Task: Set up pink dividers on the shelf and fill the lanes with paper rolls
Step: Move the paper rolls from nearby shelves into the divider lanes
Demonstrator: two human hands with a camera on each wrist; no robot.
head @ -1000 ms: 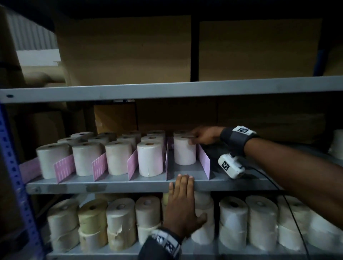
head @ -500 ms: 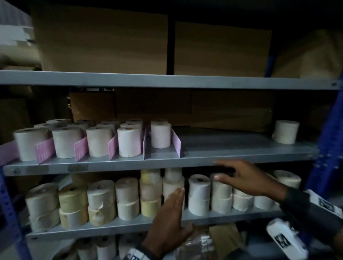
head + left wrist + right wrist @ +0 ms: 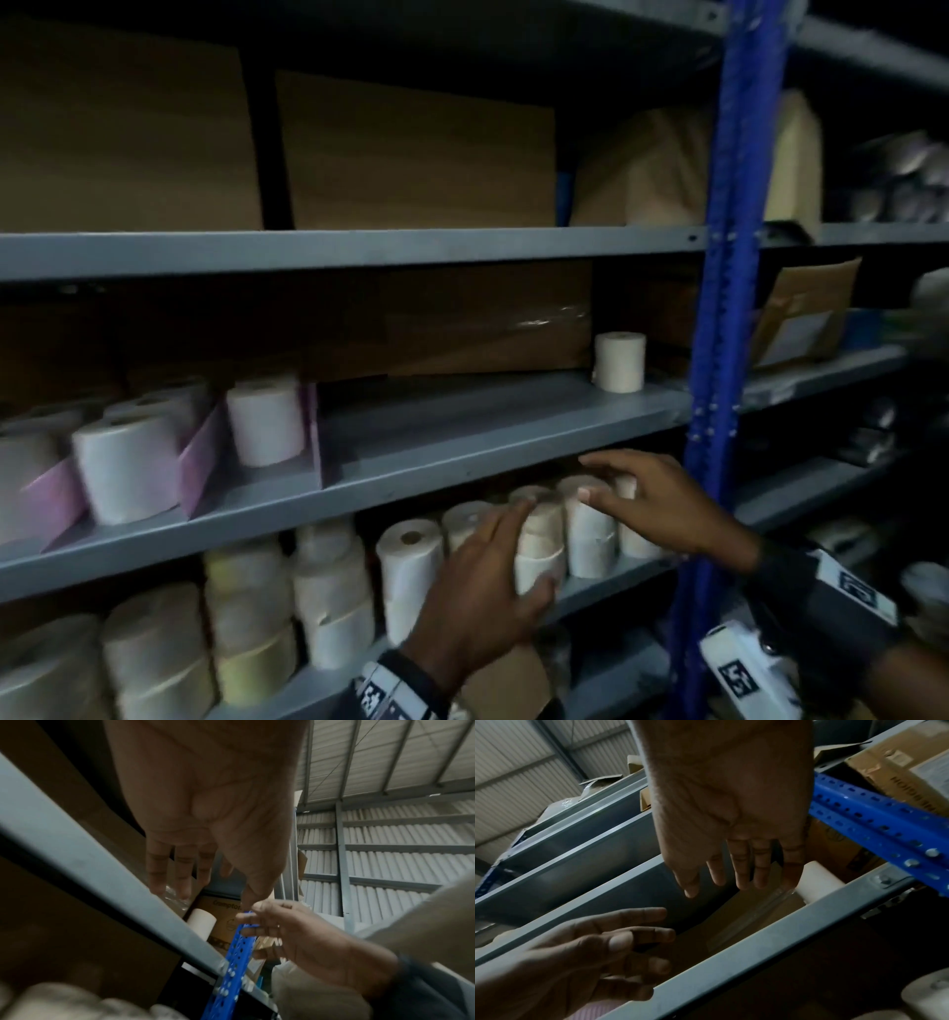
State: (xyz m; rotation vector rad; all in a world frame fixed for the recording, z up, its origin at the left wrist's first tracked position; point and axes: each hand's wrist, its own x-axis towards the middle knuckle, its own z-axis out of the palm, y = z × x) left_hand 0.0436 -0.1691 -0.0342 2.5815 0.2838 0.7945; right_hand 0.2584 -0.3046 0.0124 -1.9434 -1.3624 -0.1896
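Both hands are reaching toward the stacked paper rolls (image 3: 585, 529) under the grey middle shelf (image 3: 462, 442).

The left hand (image 3: 482, 580) is spreading its fingers wide, gripping nothing, in front of the rolls just below that shelf's front edge; whether it is touching one is unclear through the blur. The right hand (image 3: 662, 509) is hovering beside it, fingers straight and apart, likewise holding nothing, close under the same edge. On top of the shelf, pink dividers (image 3: 203, 457) are standing between rolls (image 3: 128, 467) at its left end; a lone roll (image 3: 620, 362) is sitting at its far right, near the blue upright (image 3: 729, 257). Cardboard boxes (image 3: 411, 159) are resting on the level above the shelf.
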